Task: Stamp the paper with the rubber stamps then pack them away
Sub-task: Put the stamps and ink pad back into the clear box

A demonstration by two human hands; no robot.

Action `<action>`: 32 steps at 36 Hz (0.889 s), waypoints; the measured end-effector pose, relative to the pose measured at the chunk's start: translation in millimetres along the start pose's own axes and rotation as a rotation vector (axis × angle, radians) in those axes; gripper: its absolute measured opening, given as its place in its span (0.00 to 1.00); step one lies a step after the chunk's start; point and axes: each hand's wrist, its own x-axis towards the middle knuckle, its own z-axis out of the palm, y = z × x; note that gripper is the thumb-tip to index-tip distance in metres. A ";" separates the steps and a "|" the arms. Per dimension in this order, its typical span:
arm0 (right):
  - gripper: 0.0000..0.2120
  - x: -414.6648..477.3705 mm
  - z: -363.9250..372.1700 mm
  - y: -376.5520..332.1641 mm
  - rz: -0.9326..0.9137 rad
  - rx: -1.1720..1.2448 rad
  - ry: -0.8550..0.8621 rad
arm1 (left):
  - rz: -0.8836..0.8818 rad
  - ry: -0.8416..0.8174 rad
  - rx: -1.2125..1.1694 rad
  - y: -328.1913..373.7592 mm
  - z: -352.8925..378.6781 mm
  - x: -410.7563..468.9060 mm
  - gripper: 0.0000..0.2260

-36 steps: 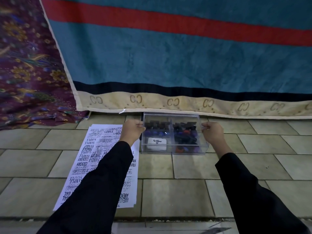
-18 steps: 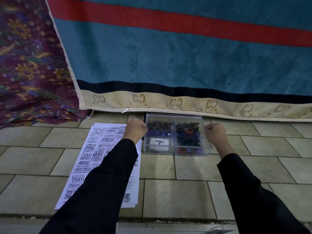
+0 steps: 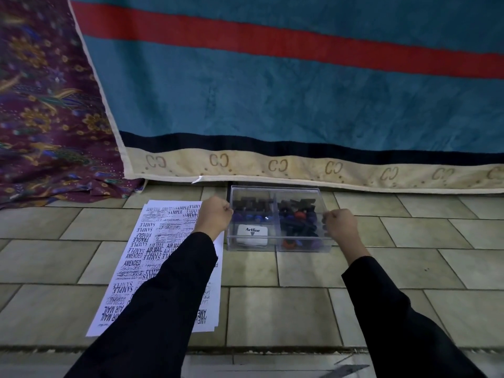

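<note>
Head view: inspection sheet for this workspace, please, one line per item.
Surface: tiled floor, pale rectangular tiles.
Job's things: paper covered in stamp prints, lying left of the clear box; stamps and Artline pad inside it.
Clutter: small white scrap at the blanket hem.
Hands: left hand and right hand, fingers curled, appear to grip the box's left and right edges.
Cables: nothing seen.
Surroundings: teal blanket with red stripe behind; patterned purple cloth at left.
</note>
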 end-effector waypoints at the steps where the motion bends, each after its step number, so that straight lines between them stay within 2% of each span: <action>1: 0.15 -3.3 -1.2 1.1 -0.008 -0.006 0.001 | 0.006 -0.004 0.019 -0.6 -0.6 -2.5 0.10; 4: 0.15 -16.9 -6.8 4.6 -0.038 -0.041 -0.014 | 0.019 0.001 0.071 -3.9 -0.4 -11.8 0.11; 9: 0.15 -47.1 -14.1 13.6 -0.078 -0.098 -0.010 | -0.011 -0.038 0.017 -12.7 -4.1 -29.3 0.10; 13: 0.15 -64.1 -16.4 24.6 -0.069 -0.074 -0.023 | -0.003 -0.048 -0.009 -20.5 -4.4 -43.6 0.07; 23: 0.15 -79.2 -17.2 40.3 -0.117 -0.036 0.007 | 0.002 -0.031 0.019 -29.1 -5.1 -69.5 0.08; 27: 0.15 -80.1 -15.5 41.5 -0.103 -0.014 0.024 | -0.007 -0.025 -0.030 -29.7 -3.9 -68.4 0.08; 32: 0.14 -81.8 -14.7 43.3 -0.095 0.037 0.041 | -0.115 -0.052 -0.202 -36.9 -0.7 -62.1 0.09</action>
